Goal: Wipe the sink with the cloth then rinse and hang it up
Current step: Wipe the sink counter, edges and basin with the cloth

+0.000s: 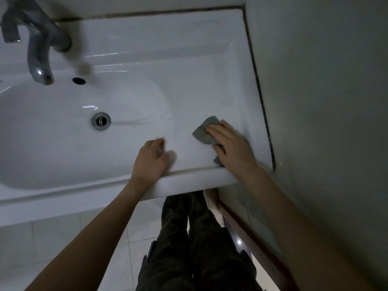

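A white ceramic sink (189, 66) fills the upper left, with a round metal drain (101, 121) in its bowl and an overflow hole (79, 80) under the tap. My right hand (233, 143) presses a small grey cloth (204, 131) flat on the sink's right ledge, close to the front edge; part of the cloth pokes out under my palm. My left hand (152, 158) rests on the front rim beside it, fingers loosely bent, holding nothing.
A chrome tap (36, 45) stands at the back left over the bowl. A grey wall (325, 101) runs right along the sink's right side, with a dark sealant line between them. My legs in dark trousers (189, 238) and white floor tiles lie below.
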Tool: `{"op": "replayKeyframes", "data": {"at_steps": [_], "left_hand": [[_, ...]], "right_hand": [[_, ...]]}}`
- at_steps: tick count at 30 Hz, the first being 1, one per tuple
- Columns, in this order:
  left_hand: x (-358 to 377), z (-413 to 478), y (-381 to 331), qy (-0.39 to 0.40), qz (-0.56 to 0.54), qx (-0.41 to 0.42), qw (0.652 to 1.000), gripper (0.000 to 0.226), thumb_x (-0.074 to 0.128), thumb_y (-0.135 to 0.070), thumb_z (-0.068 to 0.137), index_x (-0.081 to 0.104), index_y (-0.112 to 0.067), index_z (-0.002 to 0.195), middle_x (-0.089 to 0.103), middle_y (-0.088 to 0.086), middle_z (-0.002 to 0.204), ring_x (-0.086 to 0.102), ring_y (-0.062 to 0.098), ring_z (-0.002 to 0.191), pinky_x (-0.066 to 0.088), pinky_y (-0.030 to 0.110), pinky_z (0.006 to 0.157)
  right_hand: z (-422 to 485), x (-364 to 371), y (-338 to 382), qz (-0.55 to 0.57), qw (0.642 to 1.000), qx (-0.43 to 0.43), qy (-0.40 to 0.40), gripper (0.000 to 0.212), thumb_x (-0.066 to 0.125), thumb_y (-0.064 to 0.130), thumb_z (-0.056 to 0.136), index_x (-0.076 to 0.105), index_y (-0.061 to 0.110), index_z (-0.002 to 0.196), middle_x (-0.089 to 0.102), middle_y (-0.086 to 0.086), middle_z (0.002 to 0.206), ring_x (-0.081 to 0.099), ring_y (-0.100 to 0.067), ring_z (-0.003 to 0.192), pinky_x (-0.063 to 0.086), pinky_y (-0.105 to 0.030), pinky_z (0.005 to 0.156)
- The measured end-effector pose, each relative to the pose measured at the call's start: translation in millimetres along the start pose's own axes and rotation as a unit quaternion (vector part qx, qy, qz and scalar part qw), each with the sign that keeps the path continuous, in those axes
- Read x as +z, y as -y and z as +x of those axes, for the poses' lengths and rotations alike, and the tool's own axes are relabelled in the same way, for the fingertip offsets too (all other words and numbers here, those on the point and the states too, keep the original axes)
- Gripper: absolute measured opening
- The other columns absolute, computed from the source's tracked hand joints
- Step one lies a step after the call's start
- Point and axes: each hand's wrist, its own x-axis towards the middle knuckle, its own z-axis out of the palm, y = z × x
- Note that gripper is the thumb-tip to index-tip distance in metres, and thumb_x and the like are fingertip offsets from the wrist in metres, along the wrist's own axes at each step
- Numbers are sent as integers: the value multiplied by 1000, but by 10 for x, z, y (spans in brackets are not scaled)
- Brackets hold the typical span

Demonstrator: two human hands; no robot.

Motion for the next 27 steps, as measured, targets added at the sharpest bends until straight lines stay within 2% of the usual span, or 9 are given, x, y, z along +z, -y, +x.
{"op": "replayKeyframes", "data": {"at_steps": [3,7,11,14,17,20,22,24,27], "left_hand": [[3,-2,0,2,12,11,1000,67,41,-41,81,46,-14,141,49,10,139,49,28,124,36,32,96],[-8,5,-2,0,26,25,999,83,31,-58,73,45,-13,142,48,9,143,46,26,128,37,36,102],[-48,-36,-42,5,18,16,1000,89,28,-59,68,45,-12,142,48,9,143,46,25,128,35,33,103],[-67,-42,-46,19,25,11,999,79,34,-53,76,44,-11,142,47,10,142,45,28,129,34,34,105],[-75,-63,-60,35,36,28,998,86,28,-58,74,39,-8,143,44,13,144,43,30,129,31,33,105],[-62,-70,-68,54,47,51,996,94,17,-60,75,32,1,145,39,19,146,37,31,134,27,32,108],[-33,-45,-41,57,67,68,994,97,11,-60,77,25,5,148,33,22,151,32,32,139,23,34,113],[11,-26,-13,57,78,76,992,96,10,-59,78,21,6,148,30,23,153,30,33,140,22,37,114],[28,-26,-12,56,76,73,993,94,11,-58,78,21,4,148,31,22,152,31,31,138,24,38,113]], "right_hand": [[327,198,163,-71,996,-43,34,57,49,33,95,35,12,146,33,-1,154,17,-24,146,15,-35,120],[899,367,210,-103,992,-69,9,56,44,32,96,34,8,146,34,-5,154,21,-29,145,21,-40,119],[1334,217,29,-73,995,27,-61,54,40,29,98,32,10,148,32,-5,155,20,-28,145,24,-39,118],[1188,293,97,-39,991,78,-99,54,44,20,96,33,8,147,32,-6,155,19,-29,146,25,-41,117],[719,462,331,-43,998,-3,-48,52,42,21,96,35,8,146,34,-6,154,21,-26,145,24,-38,118],[645,344,161,-44,993,-111,14,48,40,20,98,39,7,144,36,-5,152,26,-24,144,27,-40,117],[868,210,-102,-46,996,-72,-21,48,42,15,96,39,6,143,38,-9,151,29,-27,142,27,-40,116],[1165,63,-329,-40,996,18,-83,50,41,14,94,38,5,143,37,-14,151,30,-31,141,27,-40,116],[1512,140,-163,-43,988,82,-125,51,41,12,94,36,2,144,33,-16,153,26,-34,143,23,-38,117]]}}
